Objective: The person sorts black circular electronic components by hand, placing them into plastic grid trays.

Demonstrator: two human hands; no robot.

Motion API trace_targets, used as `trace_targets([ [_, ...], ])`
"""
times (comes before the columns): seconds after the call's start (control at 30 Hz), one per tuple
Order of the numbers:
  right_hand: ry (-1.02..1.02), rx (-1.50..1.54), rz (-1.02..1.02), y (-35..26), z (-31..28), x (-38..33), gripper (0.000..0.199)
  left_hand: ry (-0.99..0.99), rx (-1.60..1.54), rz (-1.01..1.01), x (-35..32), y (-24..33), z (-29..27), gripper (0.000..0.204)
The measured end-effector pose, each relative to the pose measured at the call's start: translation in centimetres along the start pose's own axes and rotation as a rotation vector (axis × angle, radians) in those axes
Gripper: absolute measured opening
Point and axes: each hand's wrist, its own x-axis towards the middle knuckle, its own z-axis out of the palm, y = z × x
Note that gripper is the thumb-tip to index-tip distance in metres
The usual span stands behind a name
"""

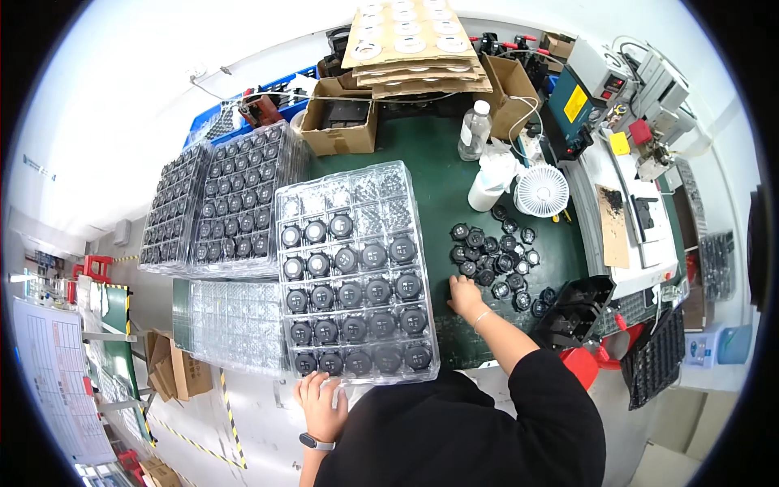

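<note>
A clear plastic tray (357, 183) of round black caps lies tilted before me, with its cells holding several caps and the far rows partly bare. At its near left corner rests my left hand (320, 403), fingers apart against the edge, a watch on the wrist. On the green table to the right of the tray is my right hand (465, 297), palm down with fingers slightly apart and nothing visible in them. Just beyond it lies a loose pile of round black parts (493, 256). Its fingertips are partly hidden.
Stacked filled trays (235, 199) and clear trays (235, 316) stand left. Behind are a cardboard box (341, 130), a stack of cardboard sheets (422, 69) and a plastic bottle (475, 134). A white fan (542, 192) and a white bench machine (641, 252) stand right.
</note>
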Motion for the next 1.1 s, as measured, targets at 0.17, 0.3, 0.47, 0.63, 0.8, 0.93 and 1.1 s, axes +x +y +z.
trace_targets([
  [0.17, 0.019, 0.073, -0.063, 0.1, -1.0, 1.2, 0.054, 0.011, 0.01, -0.026, 0.1, 0.1, 0.1, 0.029],
  [0.3, 0.364, 0.318, 0.081, 0.7, -6.3, 7.3, 0.047, -0.009, 0.025, -0.07, -0.1, 0.4, 0.1, 0.029],
  [0.47, 0.305, 0.036, 0.276, 4.0, -6.2, 15.9, 0.038, -0.041, 0.026, -0.094, -0.2, 1.0, 0.6, 0.028],
  [0.63, -0.032, -0.121, -0.333, 3.5, -5.9, 16.6, 0.038, -0.061, 0.076, -0.172, -0.9, 1.1, 0.9, 0.027],
  [0.8, -0.029, -0.008, -0.584, 4.0, -8.3, 15.9, 0.045, -0.066, 0.07, -0.187, -0.7, 0.4, 1.1, 0.027],
  [0.93, 0.23, 0.124, -0.171, 1.6, -7.2, 14.4, 0.046, -0.073, 0.063, -0.167, 0.9, 0.5, 0.9, 0.027],
  [1.1, 0.131, -0.007, 0.116, 0.0, -1.7, 13.1, 0.06, -0.086, 0.055, -0.114, 2.1, 0.7, 0.3, 0.027],
])
